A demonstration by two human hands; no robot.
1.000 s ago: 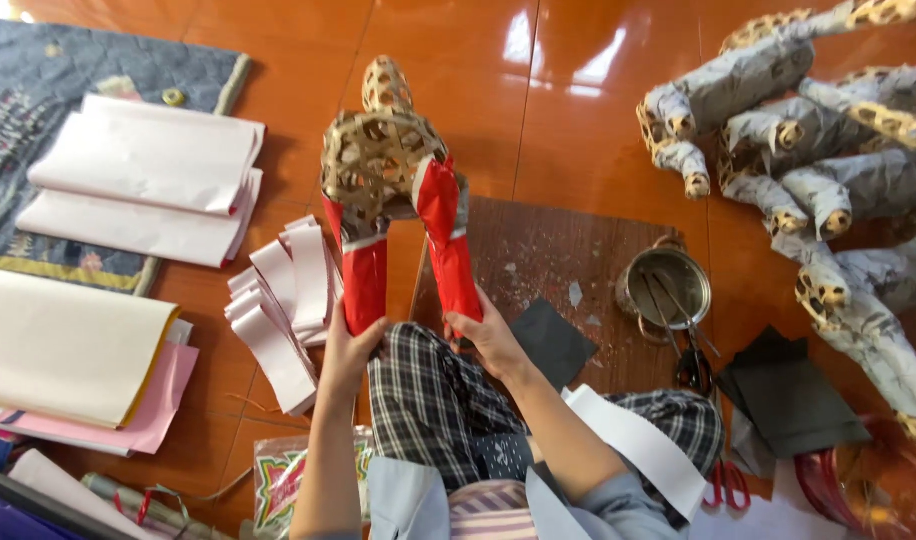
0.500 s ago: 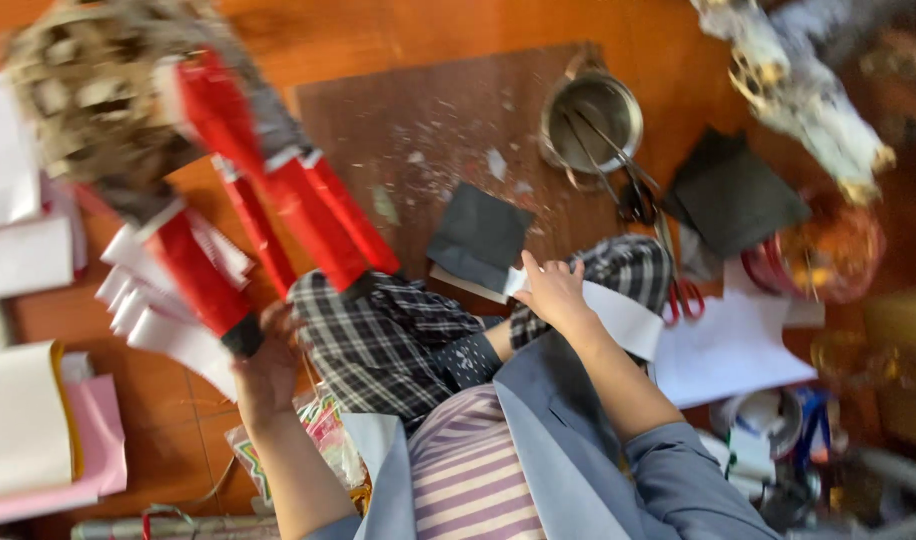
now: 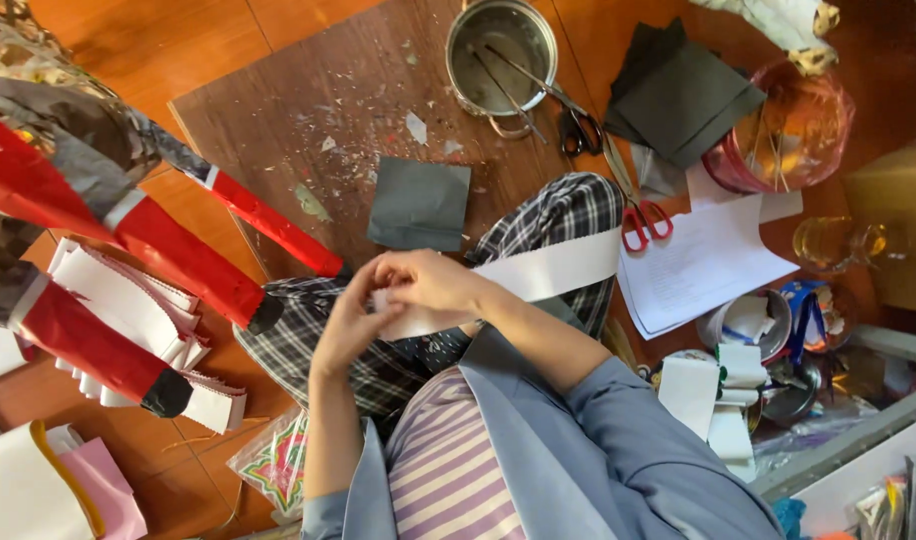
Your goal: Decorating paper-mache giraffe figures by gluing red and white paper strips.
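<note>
Crowding both hands (image 3: 398, 295): red-legged paper figure (image 3: 128, 260), grey sheet (image 3: 419, 203), scissors (image 3: 648, 222).

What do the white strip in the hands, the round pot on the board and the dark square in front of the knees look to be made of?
Long white strip, held by both hands (left, right): thin matte paper, bending over the knee. Round silvery pot: metal, likely steel, with a dull shine and a handle loop. Dark grey square sheet: matte paper or thin card, lying flat; which one is unclear.
</note>
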